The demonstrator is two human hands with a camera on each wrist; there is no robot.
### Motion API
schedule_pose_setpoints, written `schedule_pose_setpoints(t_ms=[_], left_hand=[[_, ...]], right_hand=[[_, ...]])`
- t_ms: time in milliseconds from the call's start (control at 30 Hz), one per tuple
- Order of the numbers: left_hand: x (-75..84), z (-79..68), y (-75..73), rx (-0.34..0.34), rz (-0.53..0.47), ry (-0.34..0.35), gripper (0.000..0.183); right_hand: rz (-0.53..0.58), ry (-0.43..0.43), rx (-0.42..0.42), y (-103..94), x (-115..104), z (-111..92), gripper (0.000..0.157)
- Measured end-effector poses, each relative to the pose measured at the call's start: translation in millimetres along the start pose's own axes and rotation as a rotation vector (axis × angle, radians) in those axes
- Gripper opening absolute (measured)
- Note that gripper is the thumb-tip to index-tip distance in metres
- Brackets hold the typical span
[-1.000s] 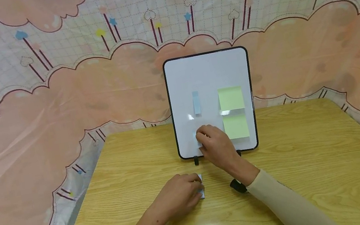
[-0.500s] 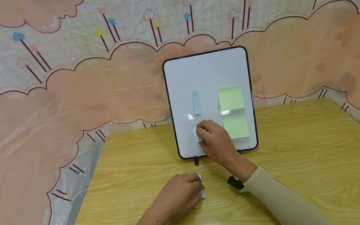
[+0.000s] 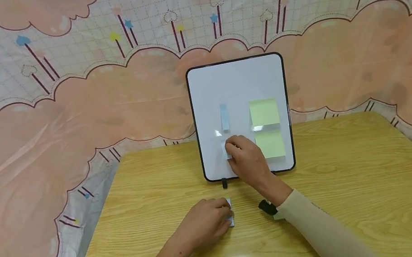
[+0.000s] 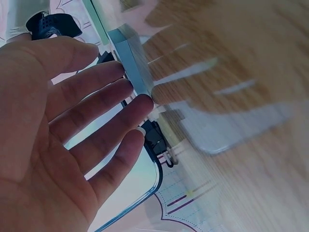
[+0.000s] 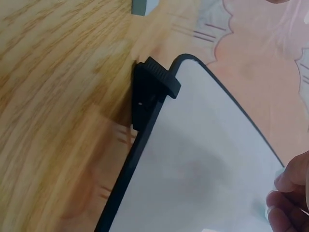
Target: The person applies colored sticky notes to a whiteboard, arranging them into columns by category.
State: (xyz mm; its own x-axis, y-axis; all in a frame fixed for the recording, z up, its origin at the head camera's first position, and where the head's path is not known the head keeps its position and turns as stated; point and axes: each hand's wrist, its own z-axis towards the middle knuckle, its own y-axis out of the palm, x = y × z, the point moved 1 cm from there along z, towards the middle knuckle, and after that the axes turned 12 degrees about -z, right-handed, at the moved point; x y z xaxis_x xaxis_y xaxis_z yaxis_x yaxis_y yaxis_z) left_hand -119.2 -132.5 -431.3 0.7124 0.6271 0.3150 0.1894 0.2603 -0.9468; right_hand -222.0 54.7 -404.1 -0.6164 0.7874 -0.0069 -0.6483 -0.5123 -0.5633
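Note:
My left hand [image 3: 206, 222] rests on the table with its fingertips at a light blue sticky note pad [image 3: 232, 222]. In the left wrist view those fingers lie loosely extended against the pad's side [image 4: 131, 63]. Thumb and fingers of my right hand [image 3: 250, 157] pinch a small pale blue sticky note [image 3: 227, 150] at the lower left of the whiteboard [image 3: 237, 81]; part of the note is hidden behind the fingers. Higher up, a narrow blue sticky note [image 3: 225, 118] clings to the board. To its right are two green sticky notes [image 3: 264, 112], one above the other.
Black feet [image 3: 224, 183] hold the whiteboard upright on the wooden table [image 3: 150, 189]. Under my right wrist shows a bit of a pale green item [image 3: 279, 216], mostly covered. A patterned cloth [image 3: 134, 99] hangs behind and beside the table.
My right hand has shifted slightly upward along the board with the pale blue sticky note. The left hand stays where it was, at the pad.

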Motion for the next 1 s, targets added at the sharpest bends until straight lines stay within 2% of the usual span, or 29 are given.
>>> schedule_pose_setpoints(t_ms=[300, 600, 1000], left_hand=[[3.9, -1.2, -0.2, 0.006, -0.007, -0.004, 0.016], [7.0, -1.3, 0.2, 0.013, -0.006, 0.007, 0.015], [7.3, -0.4, -1.1, 0.01, -0.012, 0.006, 0.014]], right_hand=[[0.014, 0.018, 0.016, -2.8, -1.4, 1.7, 0.023], [0.007, 0.072, -0.027, -2.2, -0.9, -0.6, 0.027], [-0.026, 0.108, -0.056, 5.1, 3.9, -1.2, 0.026]])
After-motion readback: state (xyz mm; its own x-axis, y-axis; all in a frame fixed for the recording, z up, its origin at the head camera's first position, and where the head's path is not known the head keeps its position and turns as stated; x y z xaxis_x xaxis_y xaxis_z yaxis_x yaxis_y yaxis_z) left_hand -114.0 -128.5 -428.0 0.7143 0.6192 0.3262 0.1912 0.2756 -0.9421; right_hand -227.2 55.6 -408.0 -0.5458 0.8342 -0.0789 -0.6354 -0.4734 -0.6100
